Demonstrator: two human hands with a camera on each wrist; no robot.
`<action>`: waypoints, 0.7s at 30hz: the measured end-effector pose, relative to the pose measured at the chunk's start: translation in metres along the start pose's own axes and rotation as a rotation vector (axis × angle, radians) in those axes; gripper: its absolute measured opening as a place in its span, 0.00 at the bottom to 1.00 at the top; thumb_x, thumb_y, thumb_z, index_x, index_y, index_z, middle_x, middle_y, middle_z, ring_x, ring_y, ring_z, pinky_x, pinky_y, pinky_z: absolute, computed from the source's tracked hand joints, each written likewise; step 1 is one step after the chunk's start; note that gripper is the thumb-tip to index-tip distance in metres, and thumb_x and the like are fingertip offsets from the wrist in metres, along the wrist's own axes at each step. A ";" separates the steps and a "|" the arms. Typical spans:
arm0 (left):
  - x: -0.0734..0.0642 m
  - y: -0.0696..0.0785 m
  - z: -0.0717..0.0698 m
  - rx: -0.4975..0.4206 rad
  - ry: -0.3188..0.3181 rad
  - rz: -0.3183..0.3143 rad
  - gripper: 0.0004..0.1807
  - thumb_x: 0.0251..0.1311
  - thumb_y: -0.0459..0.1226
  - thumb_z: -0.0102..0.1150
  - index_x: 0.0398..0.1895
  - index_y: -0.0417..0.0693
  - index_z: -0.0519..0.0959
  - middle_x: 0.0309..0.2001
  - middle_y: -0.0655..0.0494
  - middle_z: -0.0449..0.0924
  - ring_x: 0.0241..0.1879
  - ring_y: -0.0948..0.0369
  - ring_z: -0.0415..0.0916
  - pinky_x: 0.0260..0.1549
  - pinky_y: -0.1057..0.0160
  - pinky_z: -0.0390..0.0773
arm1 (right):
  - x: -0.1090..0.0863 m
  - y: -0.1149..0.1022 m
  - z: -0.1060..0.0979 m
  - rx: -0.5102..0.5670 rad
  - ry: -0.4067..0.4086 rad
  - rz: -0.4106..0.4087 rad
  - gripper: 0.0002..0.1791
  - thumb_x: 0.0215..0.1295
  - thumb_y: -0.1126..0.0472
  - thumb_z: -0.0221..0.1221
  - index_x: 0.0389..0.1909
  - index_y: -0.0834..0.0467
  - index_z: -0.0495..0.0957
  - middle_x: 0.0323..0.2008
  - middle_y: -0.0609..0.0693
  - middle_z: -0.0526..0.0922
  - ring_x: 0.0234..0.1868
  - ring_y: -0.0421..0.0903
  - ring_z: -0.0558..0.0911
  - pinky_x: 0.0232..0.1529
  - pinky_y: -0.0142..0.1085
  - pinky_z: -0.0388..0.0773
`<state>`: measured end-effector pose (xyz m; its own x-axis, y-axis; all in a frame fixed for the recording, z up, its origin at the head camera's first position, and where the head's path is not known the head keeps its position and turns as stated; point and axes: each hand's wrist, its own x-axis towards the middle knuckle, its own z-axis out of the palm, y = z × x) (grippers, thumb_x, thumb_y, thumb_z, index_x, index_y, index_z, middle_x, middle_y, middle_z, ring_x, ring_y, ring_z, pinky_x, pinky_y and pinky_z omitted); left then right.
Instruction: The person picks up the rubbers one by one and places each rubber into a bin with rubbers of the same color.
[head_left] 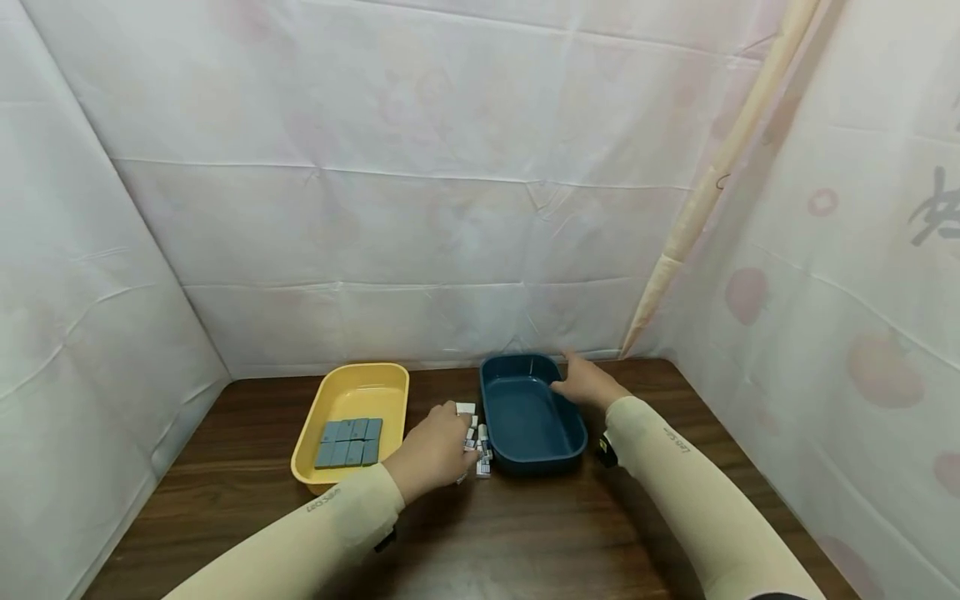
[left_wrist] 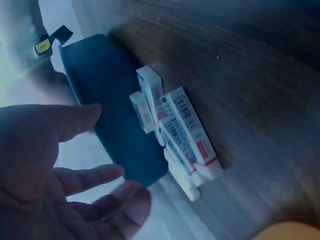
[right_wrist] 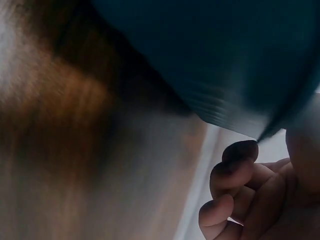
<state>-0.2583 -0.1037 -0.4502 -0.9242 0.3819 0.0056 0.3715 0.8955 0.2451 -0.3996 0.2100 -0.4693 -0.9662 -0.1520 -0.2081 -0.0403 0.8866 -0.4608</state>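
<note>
So the little white boxes (left_wrist: 175, 137) are sitting in a loose bunch on the table (head_left: 510, 533), just to the right of the left hand (head_left: 435, 446), basically in the gap between that hand and the blue tray (head_left: 528, 417). The left hand isn't holding any of them: from its own wrist view the thumb and fingers are spread apart with nothing between them, and the boxes lie just past the fingertips. A few of the boxes overlap, you can make out barcodes, and a couple show bits of red; the print's too blurry to read. Right hand (head_left: 588, 383) is over at the far right corner of the blue tray, clamped on the rim, thumb on the inner side and fingers curled along the outside. Tray's got nothing in it that shows, and it sits to the left of that hand. Going the other way, the yellow tray (head_left: 363, 392) is left of the left hand, with grey blocks (head_left: 350, 442) lined up in two neat rows at its near end. Both forearms are in cream sleeves (head_left: 675, 458) with dark lettering, and there's a black strap (head_left: 606, 448) by the right wrist. Way beyond both hands hangs a pale creased sheet (head_left: 450, 233), with a cloth-wrapped pole (head_left: 693, 200) slanting up past the right hand.
</note>
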 end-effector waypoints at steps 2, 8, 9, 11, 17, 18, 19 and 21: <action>0.002 0.003 0.004 0.019 -0.021 -0.010 0.29 0.73 0.51 0.77 0.63 0.37 0.87 0.63 0.36 0.83 0.60 0.44 0.82 0.55 0.45 0.90 | 0.002 0.004 0.005 0.016 -0.024 0.014 0.49 0.86 0.49 0.61 0.93 0.65 0.47 0.86 0.71 0.66 0.81 0.69 0.75 0.79 0.65 0.74; 0.004 0.007 0.011 0.047 -0.064 -0.038 0.26 0.67 0.54 0.81 0.50 0.41 0.88 0.51 0.40 0.85 0.52 0.44 0.84 0.49 0.43 0.89 | 0.006 0.007 0.012 0.062 -0.089 0.034 0.40 0.86 0.57 0.53 0.90 0.71 0.53 0.84 0.72 0.67 0.69 0.63 0.81 0.66 0.58 0.82; 0.004 0.008 0.012 0.048 -0.069 -0.042 0.25 0.67 0.54 0.82 0.48 0.42 0.88 0.48 0.42 0.86 0.50 0.45 0.85 0.48 0.44 0.89 | 0.006 0.007 0.012 0.060 -0.102 0.038 0.40 0.86 0.58 0.52 0.89 0.71 0.54 0.84 0.72 0.68 0.67 0.62 0.82 0.63 0.56 0.83; 0.004 0.008 0.012 0.034 -0.074 -0.047 0.21 0.66 0.52 0.83 0.41 0.44 0.88 0.41 0.46 0.86 0.43 0.49 0.85 0.43 0.46 0.89 | 0.007 0.004 0.013 0.044 -0.118 0.047 0.39 0.86 0.58 0.52 0.89 0.72 0.53 0.83 0.72 0.69 0.60 0.59 0.82 0.56 0.52 0.84; 0.006 0.002 0.016 0.029 -0.075 -0.069 0.21 0.62 0.48 0.86 0.24 0.50 0.82 0.36 0.49 0.84 0.36 0.53 0.80 0.37 0.49 0.87 | 0.012 -0.003 0.014 0.017 -0.150 0.076 0.43 0.90 0.56 0.48 0.92 0.69 0.42 0.81 0.73 0.68 0.27 0.49 0.72 0.28 0.43 0.74; 0.007 0.001 0.017 0.038 -0.070 -0.070 0.22 0.61 0.48 0.87 0.23 0.50 0.82 0.38 0.47 0.84 0.37 0.52 0.80 0.38 0.48 0.87 | 0.012 -0.003 0.014 0.022 -0.152 0.080 0.43 0.90 0.56 0.47 0.93 0.68 0.40 0.81 0.73 0.67 0.23 0.48 0.68 0.25 0.43 0.71; 0.008 0.001 0.017 0.047 -0.067 -0.073 0.22 0.59 0.48 0.88 0.23 0.49 0.82 0.40 0.46 0.84 0.39 0.51 0.79 0.38 0.47 0.87 | 0.012 -0.003 0.014 0.032 -0.153 0.083 0.43 0.90 0.56 0.47 0.93 0.67 0.39 0.80 0.72 0.67 0.19 0.48 0.64 0.22 0.42 0.69; 0.007 0.001 0.016 0.069 -0.063 -0.082 0.22 0.56 0.49 0.89 0.25 0.47 0.84 0.41 0.44 0.83 0.41 0.49 0.79 0.39 0.45 0.88 | 0.012 -0.005 0.014 0.026 -0.150 0.082 0.43 0.90 0.56 0.46 0.93 0.67 0.38 0.81 0.72 0.66 0.17 0.47 0.64 0.21 0.41 0.69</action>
<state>-0.2634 -0.0963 -0.4656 -0.9450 0.3187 -0.0729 0.3024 0.9369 0.1753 -0.4075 0.1978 -0.4816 -0.9171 -0.1448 -0.3714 0.0457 0.8873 -0.4588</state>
